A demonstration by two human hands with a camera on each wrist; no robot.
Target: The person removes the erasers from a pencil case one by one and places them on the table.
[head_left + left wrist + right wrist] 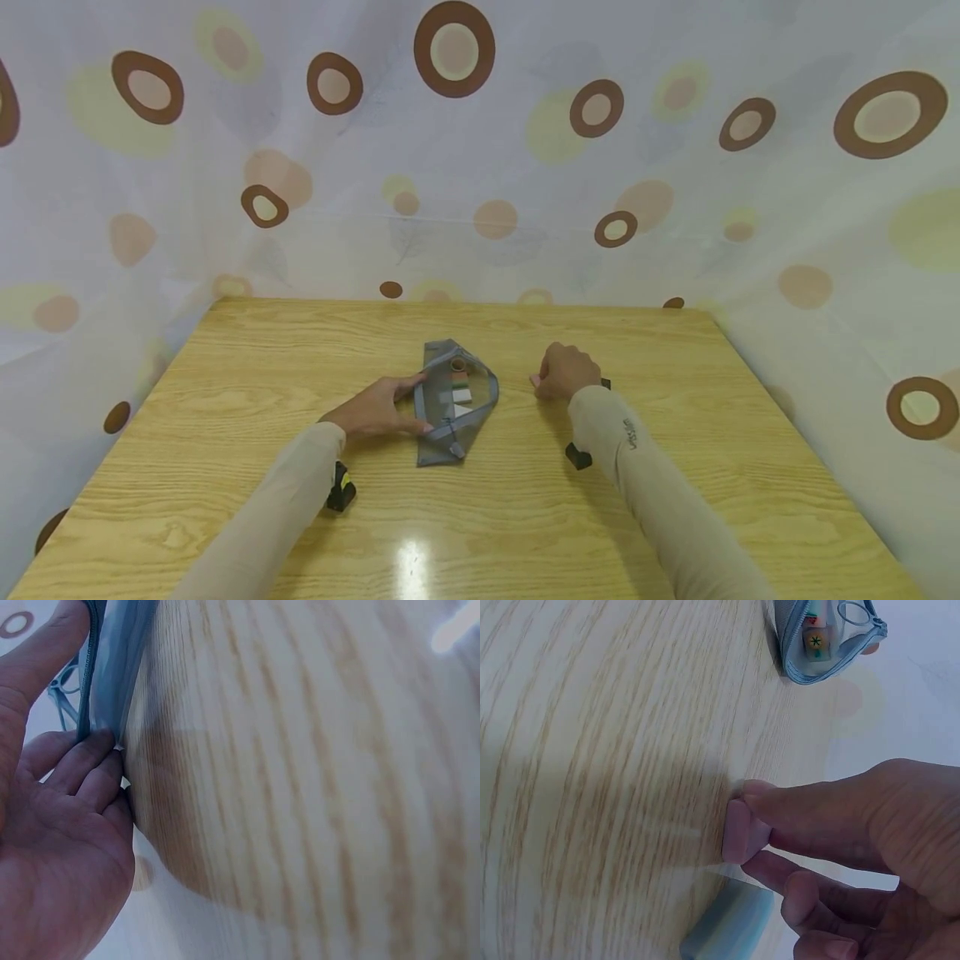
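A grey zippered pouch point(438, 452) lies on the table with its mouth spread wide. Inside show several small blocks point(461, 382), one with a printed pattern in the right wrist view. At the pouch's left side, my left hand point(378, 407) holds its zipped edge between thumb and fingers. To the right of the pouch, my right hand point(567, 371) pinches a small pink eraser point(739, 831) between thumb and fingertips, close over the tabletop. Beneath that hand lies a blue-green and yellowish striped block point(729, 921), which the hand hides in the head view.
The wooden table point(225, 367) reaches back to a patterned curtain point(465, 167) that rises behind it and along both sides. A black wrist mount point(342, 488) sits on the left wrist, another point(578, 456) on the right.
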